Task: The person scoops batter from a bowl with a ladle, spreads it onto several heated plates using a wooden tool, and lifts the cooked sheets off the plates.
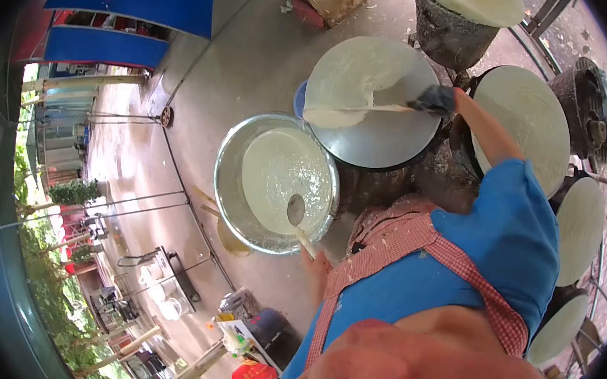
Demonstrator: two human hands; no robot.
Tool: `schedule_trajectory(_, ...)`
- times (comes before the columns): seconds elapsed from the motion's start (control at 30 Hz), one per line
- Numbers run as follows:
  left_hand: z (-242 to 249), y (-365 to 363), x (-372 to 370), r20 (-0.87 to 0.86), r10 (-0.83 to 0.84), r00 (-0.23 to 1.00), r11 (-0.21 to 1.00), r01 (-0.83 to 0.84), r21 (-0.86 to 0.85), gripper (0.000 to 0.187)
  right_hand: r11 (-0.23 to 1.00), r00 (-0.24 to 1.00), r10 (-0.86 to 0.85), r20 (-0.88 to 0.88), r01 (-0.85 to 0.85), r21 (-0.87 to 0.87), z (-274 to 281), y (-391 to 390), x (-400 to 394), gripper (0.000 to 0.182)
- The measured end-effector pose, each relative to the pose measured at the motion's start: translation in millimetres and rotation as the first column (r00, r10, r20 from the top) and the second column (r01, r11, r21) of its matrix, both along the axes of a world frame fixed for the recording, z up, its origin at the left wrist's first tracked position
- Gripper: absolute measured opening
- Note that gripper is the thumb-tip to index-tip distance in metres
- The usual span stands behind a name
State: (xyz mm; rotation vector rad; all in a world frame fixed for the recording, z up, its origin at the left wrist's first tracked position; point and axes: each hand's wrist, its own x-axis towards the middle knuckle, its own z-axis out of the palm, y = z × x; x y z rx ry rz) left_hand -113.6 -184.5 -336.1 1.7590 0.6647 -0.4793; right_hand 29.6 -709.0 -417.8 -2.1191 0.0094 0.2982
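Two hands are in view, and each is occupied. By the gloved right hand [435, 101], one thin wooden spreader [357, 110] is gripped at its end; it is laid across a round griddle [376, 144], reaching the rim nearest the basin. Pale batter is spread over part of that griddle, while bare metal is shown along the rim nearest the gingham apron [383, 248]. The fingers cannot be made out inside the dark glove.

By the bare left hand [319, 264], partly hidden, one ladle [296, 209] is held by its handle, which is crossed over the lower rim of one metal basin [229, 165]. The bowl is positioned over the batter there; whether it is touched cannot be told.

Five griddles are counted; four are coated pale, one being cut off at the top. A blue object [299, 99] is mostly hidden behind the nearest griddle.
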Motion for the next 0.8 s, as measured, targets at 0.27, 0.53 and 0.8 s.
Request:
schedule_trajectory(0.27, -15.1, 21.6, -20.9, 0.006, 0.117, 0.993, 0.992, -0.116, -0.039, 0.066, 0.999, 0.999, -0.025, -0.028, 0.026, 0.041, 11.3, 4.1, 41.6, 0.02)
schedule_trajectory(0.53, -17.7, 28.7, -36.0, -0.068, 0.145, 0.987, 0.989, -0.144, 0.02, 0.063, 0.997, 0.991, 0.076, -0.11, -0.076, 0.004, 15.4, -21.3, -0.9, 0.02)
schedule_trajectory(0.8, -20.9, 46.2, -50.3, -0.049, 0.229, 0.972, 0.953, -0.234, -0.191, 0.065, 0.997, 0.997, -0.001, -0.071, -0.004, -0.073, 14.9, 16.2, 48.5, 0.02)
